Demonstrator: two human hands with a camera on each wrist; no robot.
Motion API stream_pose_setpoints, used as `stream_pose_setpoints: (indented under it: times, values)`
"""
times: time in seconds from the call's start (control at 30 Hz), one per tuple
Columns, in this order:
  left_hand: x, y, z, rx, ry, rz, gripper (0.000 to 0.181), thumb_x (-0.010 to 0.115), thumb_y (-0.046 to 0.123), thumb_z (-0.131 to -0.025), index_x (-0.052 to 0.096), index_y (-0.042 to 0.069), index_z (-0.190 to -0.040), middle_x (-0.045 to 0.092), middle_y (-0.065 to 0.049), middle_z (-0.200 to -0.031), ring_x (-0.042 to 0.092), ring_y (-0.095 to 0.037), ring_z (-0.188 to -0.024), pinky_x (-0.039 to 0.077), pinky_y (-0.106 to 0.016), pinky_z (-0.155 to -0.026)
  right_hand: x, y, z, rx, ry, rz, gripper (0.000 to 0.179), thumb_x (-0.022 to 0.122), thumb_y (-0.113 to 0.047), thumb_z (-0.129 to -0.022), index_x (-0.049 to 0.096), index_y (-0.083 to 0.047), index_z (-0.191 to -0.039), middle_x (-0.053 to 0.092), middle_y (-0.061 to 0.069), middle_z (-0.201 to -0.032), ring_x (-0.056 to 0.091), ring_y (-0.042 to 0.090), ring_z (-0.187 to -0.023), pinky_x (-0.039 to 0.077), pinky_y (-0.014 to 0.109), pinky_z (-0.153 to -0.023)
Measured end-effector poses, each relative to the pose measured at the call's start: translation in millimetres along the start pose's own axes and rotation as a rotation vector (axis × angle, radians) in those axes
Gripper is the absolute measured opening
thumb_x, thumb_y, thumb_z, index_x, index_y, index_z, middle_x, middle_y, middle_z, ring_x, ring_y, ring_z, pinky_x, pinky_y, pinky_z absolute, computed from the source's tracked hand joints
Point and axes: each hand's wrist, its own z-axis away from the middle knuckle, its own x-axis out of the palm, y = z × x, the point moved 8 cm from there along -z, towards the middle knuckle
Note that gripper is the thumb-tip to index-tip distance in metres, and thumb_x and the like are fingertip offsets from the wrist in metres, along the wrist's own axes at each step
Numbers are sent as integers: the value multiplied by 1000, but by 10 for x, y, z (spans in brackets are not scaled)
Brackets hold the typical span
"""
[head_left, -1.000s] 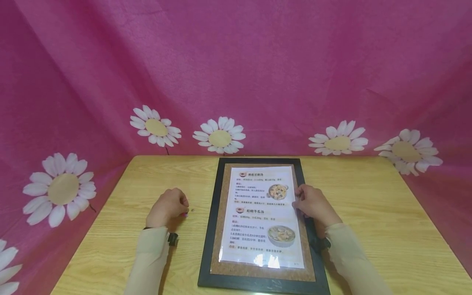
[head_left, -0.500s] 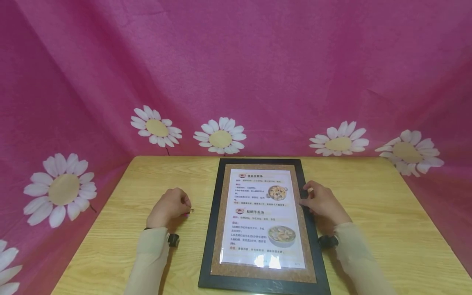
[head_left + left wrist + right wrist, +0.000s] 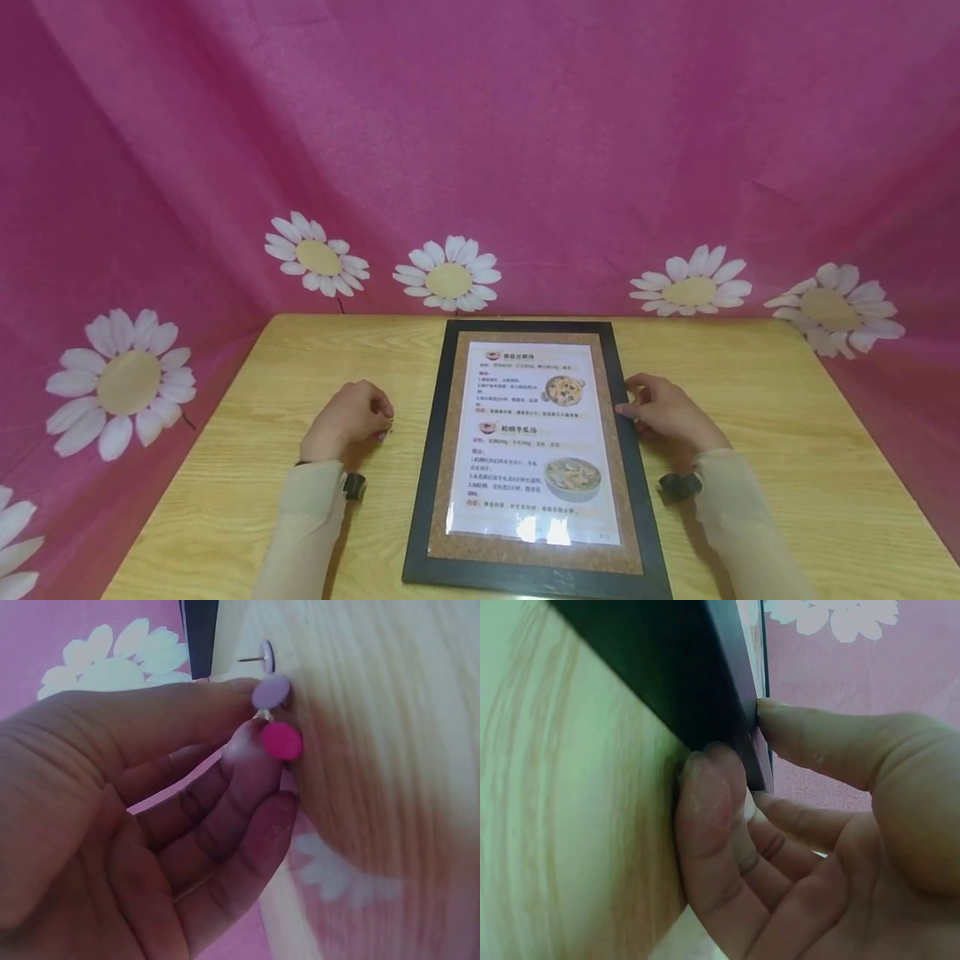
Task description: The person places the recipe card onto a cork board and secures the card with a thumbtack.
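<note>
A black-framed corkboard (image 3: 465,546) lies on the table, a printed sheet (image 3: 510,483) with food pictures on its cork. At its right edge is my right hand (image 3: 667,408), thumb on the frame; the right wrist view shows its other fingers curled against the frame's side (image 3: 705,667) near the tabletop. To the left of the board, my left hand (image 3: 348,421) pinches small thumbtacks between thumb and fingertips. The left wrist view shows a lavender thumbtack (image 3: 270,691) and a pink thumbtack (image 3: 283,741) there. Another pale thumbtack (image 3: 268,657), its pin pointing sideways, is just beyond the fingertips.
A light wooden table (image 3: 247,433) carries the board. Behind it and along the sides hangs a pink cloth (image 3: 525,150) printed with white daisies. Black wrist cameras (image 3: 354,486) sit below the sleeve cuffs, and bright reflections show on the sheet's lower part.
My right hand has slid right, from the sheet's edge to the frame's right edge. My left fingertips have shifted slightly right to the small thumbtack. The board has stayed in place.
</note>
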Motion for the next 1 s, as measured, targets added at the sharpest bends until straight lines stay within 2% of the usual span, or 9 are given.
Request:
stream_pose_setpoints:
  times: [0.23, 0.4, 0.5, 0.63, 0.73, 0.9, 1.0]
  values:
    - [19, 17, -54, 19, 27, -44, 10, 70, 13, -85, 69, 13, -75, 65, 0, -64, 56, -15, -63, 44, -32, -72, -26, -11, -18, -7, -5, -16, 61, 68, -29, -90, 42, -2, -138, 58, 16, -103, 58, 23, -81, 54, 32, -71]
    - [36, 67, -56, 46, 25, 33, 8, 69, 9, -83, 69, 12, -75, 65, -3, -65, 59, -16, -58, 44, -29, -65, -21, 15, -1, -5, -10, -25, 56, 67, -28, -91, 45, -3, -136, 56, 13, -98, 57, 23, -80, 51, 31, -70]
    - [2, 168, -62, 109, 50, 96, 5, 68, 8, -83, 70, 11, -80, 66, -3, -70, 59, -14, -59, 46, -27, -61, -17, 40, 17, 5, -14, -31, 55, 67, -26, -91, 44, -3, -136, 55, 13, -97, 57, 23, -79, 51, 31, -70]
    - [-96, 413, -124, 203, 109, 132, 4, 69, 12, -84, 73, 10, -85, 68, -1, -78, 59, -14, -68, 50, -27, -65, -19, 50, 17, 11, -10, -40, 56, 67, -26, -90, 44, -2, -136, 54, 13, -98, 56, 22, -79, 52, 31, -69]
    - [-138, 633, -282, 248, 107, 170, 5, 69, 12, -84, 73, 10, -87, 69, -2, -81, 60, -16, -73, 52, -28, -69, -25, 54, 8, 24, -4, -47, 56, 68, -27, -90, 44, -3, -136, 54, 12, -98, 56, 22, -79, 52, 31, -69]
    - [-166, 908, -686, 300, 96, 225, 4, 70, 11, -84, 72, 8, -86, 71, -5, -80, 65, -18, -72, 52, -28, -67, -13, 22, 1, 6, -1, -58, 57, 68, -26, -90, 44, -2, -136, 54, 13, -97, 56, 22, -78, 52, 32, -68]
    - [-157, 1004, -894, 320, 118, 163, 5, 71, 12, -84, 74, 8, -85, 71, -5, -76, 65, -17, -69, 51, -27, -65, 8, -4, -2, -10, 1, -65, 56, 68, -24, -90, 44, -1, -135, 54, 12, -95, 56, 21, -76, 52, 32, -67]
